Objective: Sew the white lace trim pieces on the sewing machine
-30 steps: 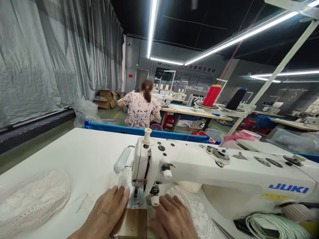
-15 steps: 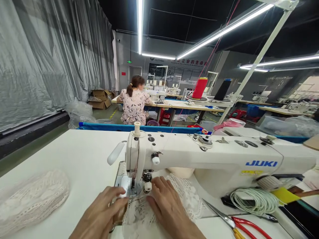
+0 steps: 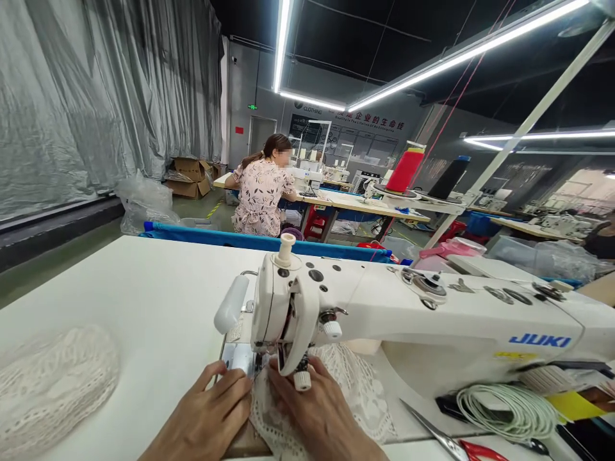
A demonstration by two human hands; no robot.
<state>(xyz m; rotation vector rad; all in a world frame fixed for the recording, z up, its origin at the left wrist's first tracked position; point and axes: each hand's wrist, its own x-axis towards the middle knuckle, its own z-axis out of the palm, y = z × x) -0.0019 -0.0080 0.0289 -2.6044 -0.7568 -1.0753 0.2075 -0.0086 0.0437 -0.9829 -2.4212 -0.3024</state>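
Note:
A strip of cream lace fabric lies on the bed of a white sewing machine, running under its needle end. My left hand is left of the needle, fingers curled together at the lace's left edge. On the lace just right of the needle is my right hand, thumb and fingers closing on the cloth. The machine head and a white knob partly cover those fingertips. The presser foot is mostly hidden.
Folded cream lace rests at the table's left. Red-handled scissors and a coil of pale green cord lie at right. Thread cones, including a red one, stand behind. Beyond the blue-edged table, a person sits at another machine.
My left fingers have curled in against the lace edge. My right hand has shifted its thumb closer to the needle. The camera view has turned slightly, and the seated person's head has turned.

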